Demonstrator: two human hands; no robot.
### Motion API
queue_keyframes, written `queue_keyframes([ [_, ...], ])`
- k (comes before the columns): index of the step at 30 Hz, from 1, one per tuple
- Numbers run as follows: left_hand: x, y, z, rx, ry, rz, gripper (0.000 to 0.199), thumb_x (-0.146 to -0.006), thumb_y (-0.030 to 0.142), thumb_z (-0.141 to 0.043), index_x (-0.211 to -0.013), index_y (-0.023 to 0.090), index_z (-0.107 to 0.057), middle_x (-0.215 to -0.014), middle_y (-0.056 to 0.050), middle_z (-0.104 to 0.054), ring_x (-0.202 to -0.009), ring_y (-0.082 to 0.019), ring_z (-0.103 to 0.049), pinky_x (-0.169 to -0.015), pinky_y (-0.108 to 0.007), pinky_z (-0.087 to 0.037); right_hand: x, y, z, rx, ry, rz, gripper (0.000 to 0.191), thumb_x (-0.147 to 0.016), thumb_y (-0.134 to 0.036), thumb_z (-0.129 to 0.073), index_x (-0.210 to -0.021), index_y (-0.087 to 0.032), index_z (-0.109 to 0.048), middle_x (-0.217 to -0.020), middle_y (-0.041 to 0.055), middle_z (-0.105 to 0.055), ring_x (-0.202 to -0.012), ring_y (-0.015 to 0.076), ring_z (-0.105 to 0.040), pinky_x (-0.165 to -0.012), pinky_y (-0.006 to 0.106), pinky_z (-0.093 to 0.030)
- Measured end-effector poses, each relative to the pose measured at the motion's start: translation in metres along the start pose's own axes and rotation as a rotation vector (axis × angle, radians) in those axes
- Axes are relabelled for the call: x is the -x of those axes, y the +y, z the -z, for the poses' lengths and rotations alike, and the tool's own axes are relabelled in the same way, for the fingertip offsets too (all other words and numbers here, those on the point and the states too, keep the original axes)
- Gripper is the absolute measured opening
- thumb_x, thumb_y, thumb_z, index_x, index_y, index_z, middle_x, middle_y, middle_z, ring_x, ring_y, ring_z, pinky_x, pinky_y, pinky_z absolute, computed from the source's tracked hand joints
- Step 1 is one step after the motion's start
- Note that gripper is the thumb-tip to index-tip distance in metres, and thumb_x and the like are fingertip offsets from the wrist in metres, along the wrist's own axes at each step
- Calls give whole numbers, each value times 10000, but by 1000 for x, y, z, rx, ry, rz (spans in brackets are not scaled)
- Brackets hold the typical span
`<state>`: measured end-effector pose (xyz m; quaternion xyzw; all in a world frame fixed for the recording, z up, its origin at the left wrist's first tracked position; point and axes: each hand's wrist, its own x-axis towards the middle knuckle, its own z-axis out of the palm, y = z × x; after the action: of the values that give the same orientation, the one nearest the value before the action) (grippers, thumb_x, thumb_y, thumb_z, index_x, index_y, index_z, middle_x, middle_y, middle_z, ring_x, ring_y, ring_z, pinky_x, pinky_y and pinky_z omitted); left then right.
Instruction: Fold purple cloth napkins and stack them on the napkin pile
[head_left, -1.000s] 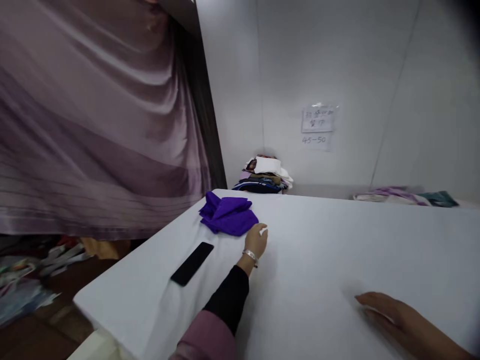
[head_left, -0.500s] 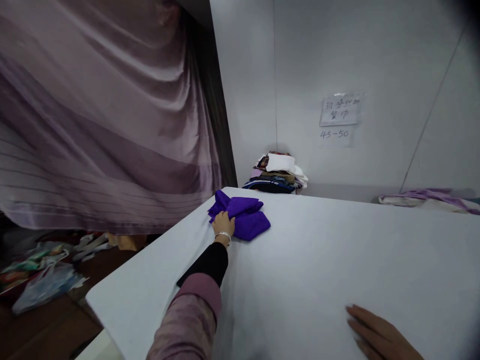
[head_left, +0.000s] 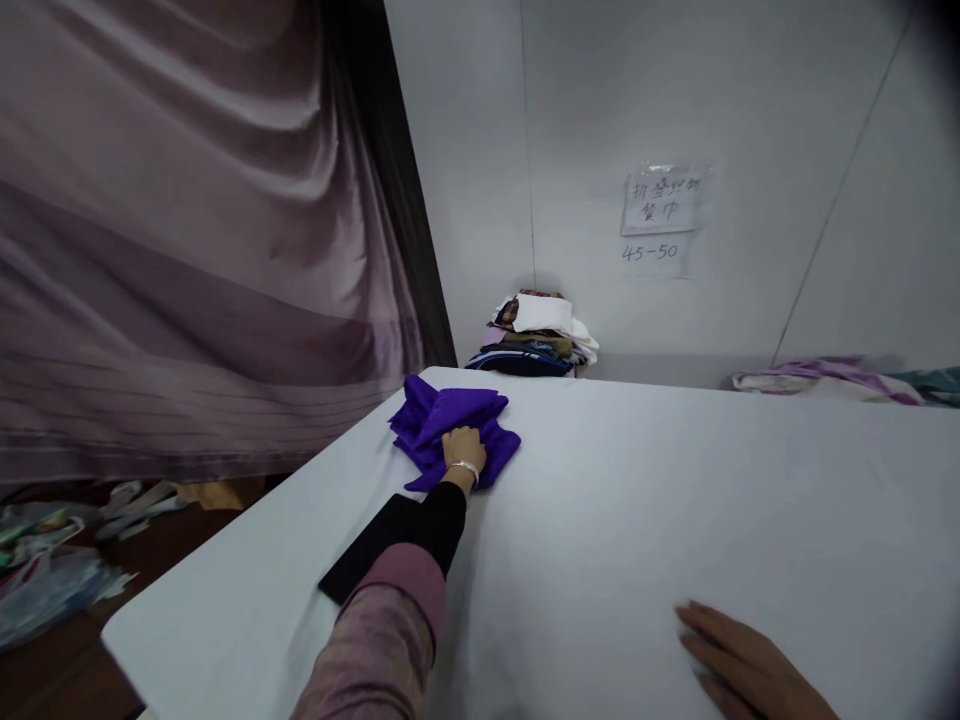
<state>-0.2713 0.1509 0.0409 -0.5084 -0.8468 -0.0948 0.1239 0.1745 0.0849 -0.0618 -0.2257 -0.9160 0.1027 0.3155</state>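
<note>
A crumpled purple cloth lies near the far left corner of the white table. My left hand reaches across to it, with its fingers curled down into the fabric and closed on it. A pale bracelet circles that wrist, below a black cuff. My right hand is low at the right, its fingers stretched out over the white tabletop, holding nothing. A flat black item rests on the table beside my left forearm and is partly covered by the sleeve.
A pile of folded clothes stands behind the far table edge. Further right lie more fabrics. A pink curtain hangs at the left, above plastic bags on the floor. Handwritten papers are stuck to the wall.
My left hand has shifted right across the purple cloth, now gripping its middle, and the cloth's folds have changed. More of the black item shows. The view has turned slightly right.
</note>
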Motion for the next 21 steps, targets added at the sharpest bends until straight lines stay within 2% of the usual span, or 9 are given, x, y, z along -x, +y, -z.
queue_keyframes([
  [2,6,8,6,28,16,-54,108,-786,210,-541,-799,159,-635,-900,-101,-638,-933,-248,-559,-811,-370,-393,0,-2,1,29,-10,-5,522,-803,-283,-603,-1309,-303,-478,-1336,46,-489,-1166,273,-510,-909,372,-516],
  [5,19,29,24,92,68,-145,121,-823,223,-505,-825,190,-621,-919,-61,-622,-924,-201,-546,-758,-301,-419,-2,-6,2,36,-14,-31,488,-809,-284,-594,-1288,-307,-500,-1340,50,-484,-1175,272,-503,-918,388,-508],
  [8,36,62,46,159,136,-212,156,-864,245,-458,-930,210,-594,-986,-42,-599,-963,-171,-520,-781,-267,-423,-6,-11,2,-23,-12,-99,422,-831,-295,-564,-1251,-312,-536,-1319,55,-508,-1183,271,-495,-938,420,-485],
  [10,58,89,58,217,179,-286,185,-883,255,-429,-976,204,-580,-1006,-48,-592,-975,-171,-510,-808,-273,-420,-10,-15,5,-98,-44,-168,378,-841,-312,-550,-1218,-310,-567,-1298,56,-528,-1184,268,-492,-960,438,-459],
  [12,91,119,63,304,183,-490,171,-876,250,-441,-929,192,-593,-956,-58,-605,-932,-186,-524,-798,-299,-428,-15,-19,11,-221,-58,-269,362,-845,-342,-542,-1200,-291,-584,-1280,65,-545,-1172,268,-501,-974,447,-437],
  [14,133,144,63,377,50,-808,148,-856,287,-487,-872,202,-606,-890,-42,-624,-860,-184,-551,-746,-304,-442,-22,-22,21,-399,-14,-403,383,-852,-374,-524,-1214,-258,-571,-1264,78,-557,-1144,263,-521,-975,444,-428],
  [16,172,160,59,493,-96,-980,194,-840,386,-517,-877,221,-611,-860,-11,-641,-787,-160,-575,-667,-276,-450,-28,-24,32,-598,91,-550,414,-855,-399,-513,-1237,-243,-544,-1234,78,-580,-1106,252,-546,-960,429,-436],
  [18,196,165,55,608,-152,-962,198,-844,394,-514,-886,228,-614,-874,0,-652,-785,-145,-589,-655,-261,-454,-34,-25,40,-753,225,-695,451,-826,-429,-548,-1238,-245,-537,-1187,70,-609,-1045,247,-578,-899,411,-477],
  [21,197,159,50,729,-101,-813,151,-856,309,-502,-890,221,-619,-922,-13,-653,-857,-147,-587,-760,-277,-461,-37,-24,45,-902,368,-824,530,-773,-455,-602,-1250,-241,-515,-1096,71,-635,-893,228,-619,-736,375,-532],
])
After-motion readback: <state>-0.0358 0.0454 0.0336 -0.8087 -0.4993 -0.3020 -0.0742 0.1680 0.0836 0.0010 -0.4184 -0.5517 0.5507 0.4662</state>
